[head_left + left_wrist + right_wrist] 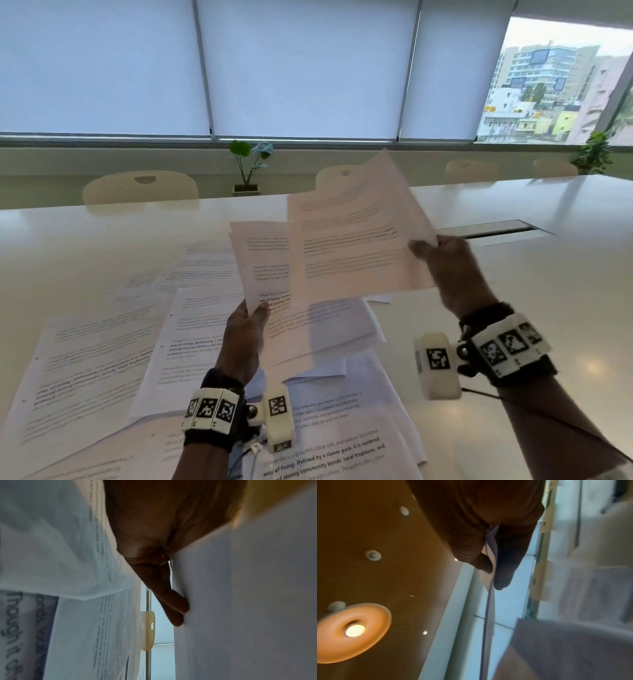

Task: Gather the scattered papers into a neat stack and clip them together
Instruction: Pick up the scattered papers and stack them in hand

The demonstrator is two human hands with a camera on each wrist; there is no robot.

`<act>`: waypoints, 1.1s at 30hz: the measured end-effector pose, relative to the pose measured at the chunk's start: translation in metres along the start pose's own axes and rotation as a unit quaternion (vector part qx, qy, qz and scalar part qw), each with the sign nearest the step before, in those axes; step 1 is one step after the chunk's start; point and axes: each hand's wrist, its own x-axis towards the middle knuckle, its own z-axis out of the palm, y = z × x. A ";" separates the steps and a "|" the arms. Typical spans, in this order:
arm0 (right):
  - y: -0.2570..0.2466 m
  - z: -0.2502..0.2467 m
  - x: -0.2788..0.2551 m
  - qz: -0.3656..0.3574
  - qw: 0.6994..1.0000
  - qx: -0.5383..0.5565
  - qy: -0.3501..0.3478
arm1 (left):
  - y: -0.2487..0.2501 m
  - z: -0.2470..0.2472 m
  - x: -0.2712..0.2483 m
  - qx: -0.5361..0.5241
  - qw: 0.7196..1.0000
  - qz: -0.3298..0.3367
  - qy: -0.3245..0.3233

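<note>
**A:** What is on the table right by us?

**B:** Lots of loose papers, spread out flat and lying partly over each other. They are not picked up yet.

**A:** And up in the air?

**B:** The left hand pinches the bottom edge of a few sheets. A bit farther out, the right hand pinches the corner of more sheets, tilted up. The two bunches overlap in the middle.

**A:** So which step is it?

**B:** I think gathering. Next, slide both bunches into one, tap the edges even, then pick up the rest. I see no clip anywhere.
</note>
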 end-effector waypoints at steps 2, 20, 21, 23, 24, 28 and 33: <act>0.028 0.019 -0.007 0.037 0.999 -0.002 -0.039 | 0.003 0.003 -0.003 -0.015 1.000 -0.012 -0.024; 0.041 0.071 0.006 -0.036 0.974 0.149 -0.167 | 0.057 0.016 0.002 0.221 0.947 0.221 0.076; 0.040 0.074 0.008 -0.050 0.971 0.157 -0.173 | 0.062 0.016 0.002 0.220 0.944 0.231 0.079; 0.043 0.079 0.008 -0.056 0.965 0.159 -0.200 | 0.064 0.010 0.002 0.222 0.944 0.231 0.083; 0.048 0.082 0.006 -0.047 0.962 0.158 -0.220 | 0.063 0.007 0.000 0.225 0.944 0.225 0.081; 0.077 0.093 -0.004 -0.008 0.954 0.121 -0.276 | 0.042 -0.008 -0.005 0.196 0.965 0.159 0.073; 0.084 0.106 -0.006 0.001 0.954 0.097 -0.284 | 0.028 -0.004 0.000 0.280 0.941 0.165 0.088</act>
